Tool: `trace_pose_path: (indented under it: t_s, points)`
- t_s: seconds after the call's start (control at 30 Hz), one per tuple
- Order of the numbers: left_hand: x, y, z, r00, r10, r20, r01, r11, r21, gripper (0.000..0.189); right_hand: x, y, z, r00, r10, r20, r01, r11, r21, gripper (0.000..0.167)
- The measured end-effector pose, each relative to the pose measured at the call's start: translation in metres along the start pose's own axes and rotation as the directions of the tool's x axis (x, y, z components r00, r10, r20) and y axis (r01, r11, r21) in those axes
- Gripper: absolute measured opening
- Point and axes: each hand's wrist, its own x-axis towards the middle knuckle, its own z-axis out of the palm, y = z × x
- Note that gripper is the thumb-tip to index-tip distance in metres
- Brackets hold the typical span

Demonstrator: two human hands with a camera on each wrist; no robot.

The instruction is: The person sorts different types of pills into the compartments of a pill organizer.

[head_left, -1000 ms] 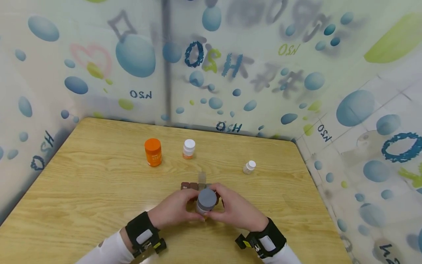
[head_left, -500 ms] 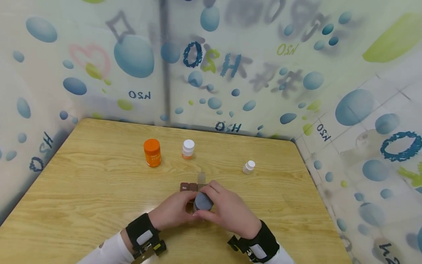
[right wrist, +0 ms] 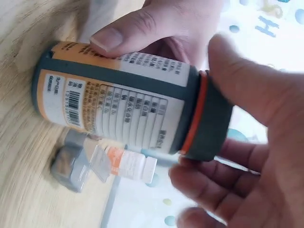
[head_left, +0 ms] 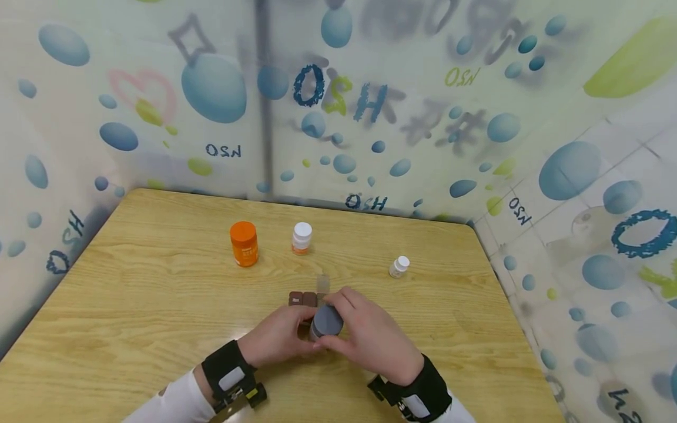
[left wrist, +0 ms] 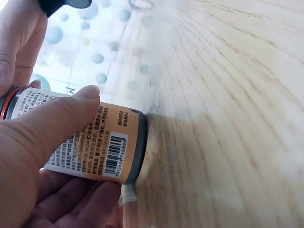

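Observation:
A supplement bottle (right wrist: 128, 104) with a white and orange label stands on the table between the hands. Its dark grey screw lid (head_left: 328, 320) sits on top, above a red-orange ring. Around the bottle's body curls my left hand (head_left: 277, 336), its thumb lying along the label in the left wrist view. My right hand (head_left: 370, 338) grips the lid, thumb on one side and fingers on the other. Just behind the bottle is a pill organizer (head_left: 302, 298) with brown and grey compartments, partly hidden by the hands. One clear flap (head_left: 323, 284) of it stands raised.
An orange jar (head_left: 244, 244) stands at the back left of the wooden table (head_left: 158, 282). Right of it is a white bottle (head_left: 302, 238) with an orange band. A small white bottle (head_left: 399, 267) stands farther right. Patterned curtains border the table.
My right hand has moved up and left, from beside the bottle onto its lid. The bottle has shifted slightly left. My left hand has stayed around the body.

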Motion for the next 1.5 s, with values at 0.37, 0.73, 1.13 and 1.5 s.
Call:
trace_pose_path:
  t_s: [0.37,0.73,1.13,1.5]
  points:
    - [-0.001,0.001,-0.001,1.0,-0.013,0.006,0.013,1.0,0.014,0.051,-0.003,0.001,-0.004,0.999,-0.001,0.046,-0.001,0.999,0.05,0.071]
    - [-0.001,0.001,-0.001,1.0,-0.003,0.002,0.003,1.0,0.021,0.052,-0.002,0.004,-0.003,0.998,-0.057,0.042,0.055,0.998,0.041,0.073]
    - [-0.001,0.003,-0.001,1.0,0.006,-0.019,-0.006,1.0,0.009,0.047,0.0,0.002,-0.002,0.994,-0.093,0.057,0.09,0.995,0.044,0.067]
    - [-0.001,0.002,-0.002,1.0,0.006,-0.003,-0.005,0.999,0.04,0.053,-0.001,0.001,0.0,0.998,-0.029,0.054,0.027,0.998,0.051,0.077]
